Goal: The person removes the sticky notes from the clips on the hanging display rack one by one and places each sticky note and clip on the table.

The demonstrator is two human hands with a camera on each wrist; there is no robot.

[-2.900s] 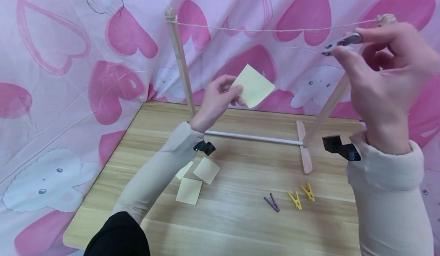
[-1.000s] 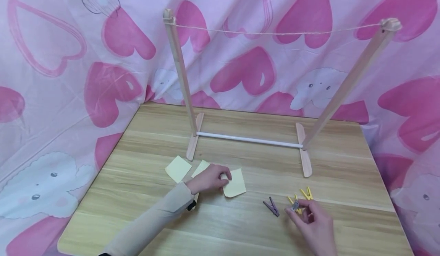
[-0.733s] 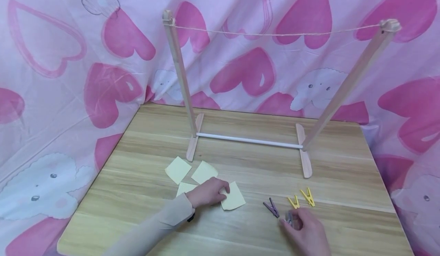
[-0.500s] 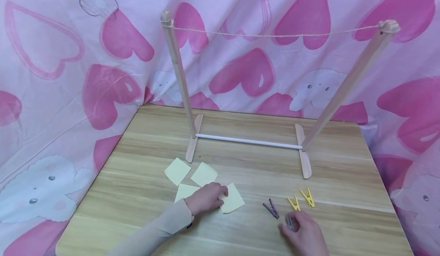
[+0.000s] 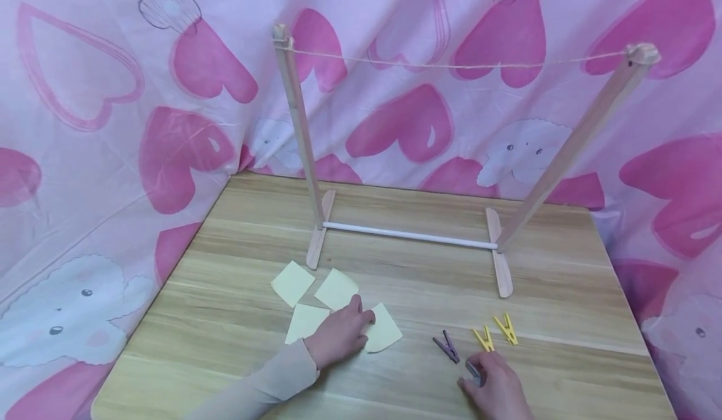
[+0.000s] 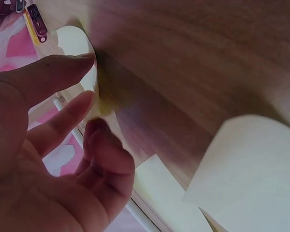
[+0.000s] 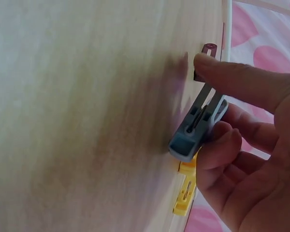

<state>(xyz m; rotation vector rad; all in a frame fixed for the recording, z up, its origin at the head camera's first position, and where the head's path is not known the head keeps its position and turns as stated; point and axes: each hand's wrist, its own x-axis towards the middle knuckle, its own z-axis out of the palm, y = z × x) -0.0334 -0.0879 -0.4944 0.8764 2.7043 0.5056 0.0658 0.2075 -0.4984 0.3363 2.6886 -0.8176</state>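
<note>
In the head view my left hand [image 5: 338, 335] hovers over a pale yellow paper square [image 5: 385, 329], its fingers spread loosely. The left wrist view shows thumb and fingertips apart, with no paper pinched between them. Three more paper squares lie beside it: the upper left one [image 5: 292, 283], the middle one [image 5: 336, 289] and the lower one [image 5: 306, 321], partly under the hand. My right hand [image 5: 493, 382] is low around a grey clothespin [image 7: 195, 125], thumb and fingers parted about it. The clothespin appears to be at the tabletop; any fingertip contact is hard to see.
A purple clothespin [image 5: 447, 347] and two yellow clothespins, one near the right hand [image 5: 484, 338] and one farther off [image 5: 506, 329], lie on the wooden table [image 5: 417, 382]. Behind stands a wooden frame [image 5: 299, 119] with a string [image 5: 440, 66] between its posts. Pink heart-patterned cloth hangs beyond.
Both hands came down from near the string to the table. The left hand set its paper square down and loosened its fingers. The right hand lowered the grey clothespin beside the others and parted its fingers.
</note>
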